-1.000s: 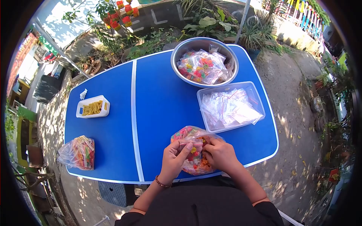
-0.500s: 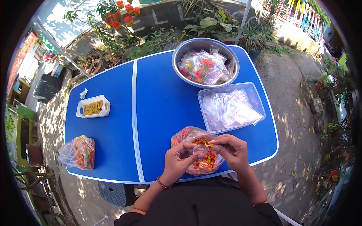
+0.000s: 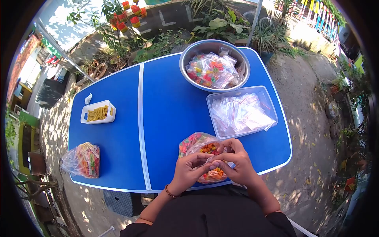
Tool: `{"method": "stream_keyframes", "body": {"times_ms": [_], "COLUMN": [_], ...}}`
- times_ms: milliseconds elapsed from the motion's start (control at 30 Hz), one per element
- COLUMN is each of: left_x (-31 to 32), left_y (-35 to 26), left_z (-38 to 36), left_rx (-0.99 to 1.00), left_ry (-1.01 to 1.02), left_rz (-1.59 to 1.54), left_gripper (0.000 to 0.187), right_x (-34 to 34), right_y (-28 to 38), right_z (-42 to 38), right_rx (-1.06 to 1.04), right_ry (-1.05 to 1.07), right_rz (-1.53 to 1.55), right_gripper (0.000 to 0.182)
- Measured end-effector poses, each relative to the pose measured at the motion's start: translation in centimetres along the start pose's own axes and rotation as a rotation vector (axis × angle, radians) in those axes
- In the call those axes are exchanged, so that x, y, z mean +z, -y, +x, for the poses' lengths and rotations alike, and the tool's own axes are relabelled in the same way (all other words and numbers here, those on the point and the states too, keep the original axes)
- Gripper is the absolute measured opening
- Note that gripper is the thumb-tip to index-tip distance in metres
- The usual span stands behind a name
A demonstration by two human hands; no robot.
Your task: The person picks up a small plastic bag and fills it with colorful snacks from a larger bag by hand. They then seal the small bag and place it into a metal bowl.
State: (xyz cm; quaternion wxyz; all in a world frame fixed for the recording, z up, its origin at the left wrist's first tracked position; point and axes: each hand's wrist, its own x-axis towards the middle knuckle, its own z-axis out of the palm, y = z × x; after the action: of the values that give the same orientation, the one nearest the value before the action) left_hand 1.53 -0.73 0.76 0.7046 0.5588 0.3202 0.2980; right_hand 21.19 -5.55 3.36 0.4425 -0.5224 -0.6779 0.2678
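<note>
Both hands meet over an open plastic bag of small orange, red and yellow pieces (image 3: 209, 148) at the table's front edge. My left hand (image 3: 190, 169) is closed, thumb and fingers pinching a small clear plastic bag (image 3: 209, 159). My right hand (image 3: 233, 161) touches the same small bag with thumb and fingertips pressed together; whether a piece is between them is hidden. Behind the hands lies a bag of pink and green pieces (image 3: 193, 141). A clear tray of flat plastic bags (image 3: 241, 112) stands beyond, next to a metal bowl (image 3: 184, 70) holding filled bags.
The blue table (image 3: 166, 102) has a white seam. On its left stand a white container of yellowish sticks (image 3: 112, 112), a crumpled white scrap (image 3: 88, 98) and a bag of colourful sticks (image 3: 87, 161). Plants and a wall are behind.
My right hand has moved left and its fingertips now meet my left hand at the small bag. The yellow piece seen in its fingers before is no longer visible.
</note>
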Motion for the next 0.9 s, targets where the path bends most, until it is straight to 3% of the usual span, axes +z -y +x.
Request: {"method": "stream_keyframes", "body": {"times_ms": [100,200,300,433,567,900], "left_x": [0.2,-0.3,-0.7,-1.0,-0.9,-0.8], "left_y": [0.2,-0.3,0.9,0.3,-0.3,-0.5], "left_z": [0.0,0.0,0.6,0.7,0.8,0.6], "left_rx": [-0.025,0.004,0.093,0.048,-0.009,-0.043], "left_ry": [0.028,0.018,-0.162,-0.197,-0.207,-0.159], "left_rz": [-0.1,-0.061,-0.268,-0.581,-0.678,-0.645], "left_gripper": [0.027,0.025,0.028,0.034,0.04,0.046], "right_x": [-0.4,-0.4,-0.6,-0.5,2.3,4.0], "right_y": [0.3,0.4,-0.5,-1.3,-3.4,-3.1], "right_z": [0.4,0.4,0.3,-0.1,-1.1,-0.8], "right_rx": [-0.076,0.035,0.217,0.276,0.15,0.125], "right_ry": [0.069,-0.044,-0.177,0.112,0.127,0.228], "right_rz": [-0.165,0.202,0.289,-0.052,-0.363,-0.611], "right_gripper": [0.013,0.015,0.014,0.014,0.012,0.01]}}
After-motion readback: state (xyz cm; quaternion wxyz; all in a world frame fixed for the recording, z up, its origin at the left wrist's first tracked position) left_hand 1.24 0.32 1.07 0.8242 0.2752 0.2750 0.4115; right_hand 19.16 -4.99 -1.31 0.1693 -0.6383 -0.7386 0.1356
